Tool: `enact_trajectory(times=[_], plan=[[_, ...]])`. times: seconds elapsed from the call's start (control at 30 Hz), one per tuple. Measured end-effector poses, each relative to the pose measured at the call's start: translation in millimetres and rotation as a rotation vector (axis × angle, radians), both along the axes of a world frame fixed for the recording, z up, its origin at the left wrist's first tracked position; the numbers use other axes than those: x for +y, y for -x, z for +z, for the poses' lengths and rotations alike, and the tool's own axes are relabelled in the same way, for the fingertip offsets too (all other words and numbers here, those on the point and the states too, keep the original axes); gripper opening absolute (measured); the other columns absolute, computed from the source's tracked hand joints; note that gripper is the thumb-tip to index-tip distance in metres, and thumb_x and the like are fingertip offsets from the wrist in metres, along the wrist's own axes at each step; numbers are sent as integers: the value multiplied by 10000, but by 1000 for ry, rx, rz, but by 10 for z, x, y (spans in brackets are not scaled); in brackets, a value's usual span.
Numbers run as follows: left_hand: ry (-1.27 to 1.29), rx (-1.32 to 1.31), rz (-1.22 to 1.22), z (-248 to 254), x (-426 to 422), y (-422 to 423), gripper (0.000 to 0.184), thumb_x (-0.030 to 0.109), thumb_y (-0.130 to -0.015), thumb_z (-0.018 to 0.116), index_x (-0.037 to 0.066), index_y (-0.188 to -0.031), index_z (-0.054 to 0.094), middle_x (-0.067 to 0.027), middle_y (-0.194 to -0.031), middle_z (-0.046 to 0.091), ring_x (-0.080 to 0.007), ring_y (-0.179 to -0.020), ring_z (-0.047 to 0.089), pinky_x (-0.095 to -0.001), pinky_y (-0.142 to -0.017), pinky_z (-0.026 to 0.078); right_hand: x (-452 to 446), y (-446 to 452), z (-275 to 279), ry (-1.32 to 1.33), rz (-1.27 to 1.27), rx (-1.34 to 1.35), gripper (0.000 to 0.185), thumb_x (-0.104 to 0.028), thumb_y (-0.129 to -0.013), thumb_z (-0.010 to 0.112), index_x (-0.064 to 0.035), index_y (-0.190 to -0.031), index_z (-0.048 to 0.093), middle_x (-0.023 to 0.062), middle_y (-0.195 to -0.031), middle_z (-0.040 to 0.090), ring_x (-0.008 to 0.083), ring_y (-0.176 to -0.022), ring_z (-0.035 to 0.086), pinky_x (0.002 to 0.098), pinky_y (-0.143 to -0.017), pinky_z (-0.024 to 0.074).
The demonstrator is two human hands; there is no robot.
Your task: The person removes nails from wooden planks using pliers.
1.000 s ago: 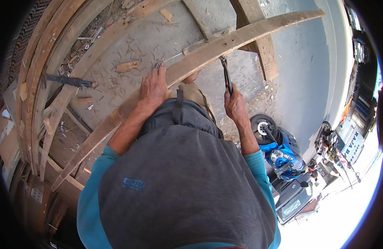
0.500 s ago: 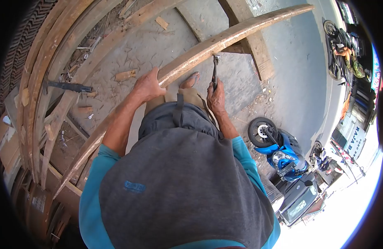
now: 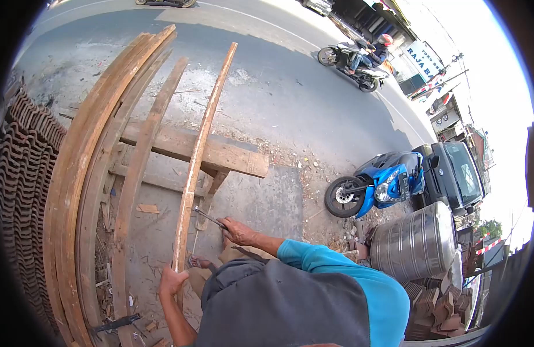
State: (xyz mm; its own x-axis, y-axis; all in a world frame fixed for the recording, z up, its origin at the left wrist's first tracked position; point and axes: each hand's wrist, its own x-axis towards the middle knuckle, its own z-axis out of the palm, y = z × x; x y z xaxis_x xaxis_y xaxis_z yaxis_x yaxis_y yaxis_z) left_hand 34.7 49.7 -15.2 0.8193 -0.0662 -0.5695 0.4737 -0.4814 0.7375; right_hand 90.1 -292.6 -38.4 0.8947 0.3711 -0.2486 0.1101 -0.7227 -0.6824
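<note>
My left hand (image 3: 172, 281) is closed around the near part of a long narrow wooden beam (image 3: 193, 173), which slants away from me with its far end over the road side. My right hand (image 3: 239, 232) grips a slim metal tool that looks like pincers (image 3: 210, 217). Its head is at the right side of the beam, close to or touching it; I cannot tell which. Partway along, the beam crosses a thick wooden plank (image 3: 220, 154). A dark-handled tool like a hammer (image 3: 117, 322) lies across the timbers at lower left.
Long beams (image 3: 84, 191) lie at left, beside stacked roof tiles (image 3: 25, 202). On the right stand a blue motorcycle (image 3: 374, 194), a dark car (image 3: 452, 170) and a ribbed metal tank (image 3: 411, 240). A rider on a motorcycle (image 3: 359, 62) is on the road (image 3: 267, 87).
My view has turned toward the road, and the beam now points more directly away from me. Both hands keep their hold. A passing motorcycle rider and the metal tank have come into fuller view.
</note>
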Motion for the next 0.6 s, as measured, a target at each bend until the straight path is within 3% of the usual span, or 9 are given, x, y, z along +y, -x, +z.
enact_trajectory(times=[0.07,0.13,0.2,0.23,0.3,0.4,0.6], plan=[[69,142,-89,298,17,19,570,243,-670,767,-46,-1151,666,-215,-1013,731,-326,-940,712,-427,-858,545,-27,-82,-19,2,10,11,452,-168,-1022,572,-51,-1442,449,260,-1185,546,490,-1085,598,537,-919,505],[145,-28,-74,220,-15,92,608,272,-682,760,-35,-1199,671,-208,-1047,736,-316,-979,718,-402,-889,544,-6,85,-135,-24,-11,-29,438,-179,-1026,568,-55,-1434,468,256,-1168,554,488,-1092,595,528,-915,502],[39,33,-136,189,-19,85,641,299,-702,741,-50,-1233,655,-227,-1059,733,-323,-994,720,-401,-898,547,-67,166,-41,-49,-19,-80,414,-186,-1024,576,-29,-1401,505,262,-1121,567,487,-1051,598,504,-881,505],[53,109,-124,414,-15,-30,664,314,-698,740,-56,-1241,645,-239,-1055,729,-336,-985,720,-412,-885,552,-28,125,-23,-72,-29,-114,372,-213,-1044,559,-14,-1358,543,250,-1064,598,437,-980,633,479,-858,516],[-10,76,-46,106,4,34,706,345,-672,759,-82,-1220,634,-281,-1068,719,-363,-1007,720,-420,-879,553,-80,115,-42,-109,-82,6,396,-300,-1087,526,-3,-1344,576,158,-938,668,257,-819,692,399,-771,539],[-46,68,-23,-27,-46,112,773,407,-666,801,-80,-1238,618,-300,-1095,711,-383,-1036,714,-432,-892,548,-2,107,299,-195,-221,287,451,-331,-1083,539,6,-1382,567,134,-967,702,217,-875,725,360,-789,558],[-121,56,46,134,-186,164,856,527,-672,852,-40,-1260,598,-309,-1155,702,-428,-1094,694,-456,-920,540,-37,12,546,-142,-176,363,464,-311,-1080,529,18,-1406,559,148,-1029,717,230,-962,745,352,-853,572]])
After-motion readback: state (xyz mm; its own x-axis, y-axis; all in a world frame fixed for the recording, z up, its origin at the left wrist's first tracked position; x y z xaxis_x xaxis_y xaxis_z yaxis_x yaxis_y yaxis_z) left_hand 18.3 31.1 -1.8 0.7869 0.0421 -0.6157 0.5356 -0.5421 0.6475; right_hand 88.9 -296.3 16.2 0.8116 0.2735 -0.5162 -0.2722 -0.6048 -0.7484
